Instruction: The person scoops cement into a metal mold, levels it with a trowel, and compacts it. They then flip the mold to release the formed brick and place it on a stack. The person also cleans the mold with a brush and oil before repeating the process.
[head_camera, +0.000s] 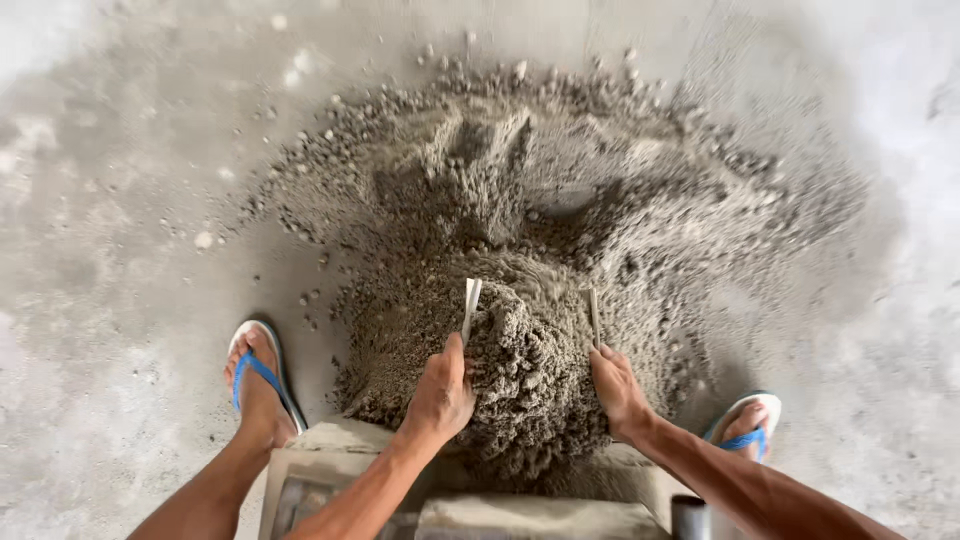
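Observation:
A broad pile of damp grey sand-and-gravel mix (560, 210) lies spread on a concrete floor. My left hand (440, 395) grips a thin flat pale plate (470, 305) that stands on edge in the mix. In my right hand (618, 385) there is a second thin plate (594, 315), also on edge. Between the two plates sits a lump of the mix (530, 375), heaped at the pile's near edge. Directly below the hands is a grey rectangular box or mould (320, 450), its middle covered by the mix.
My feet in blue-strapped sandals stand either side of the box, the left foot (258, 385) and the right foot (745, 425). A dark tube end (690, 515) shows at the bottom edge. Loose pebbles (300, 230) are scattered round the pile on the dusty floor.

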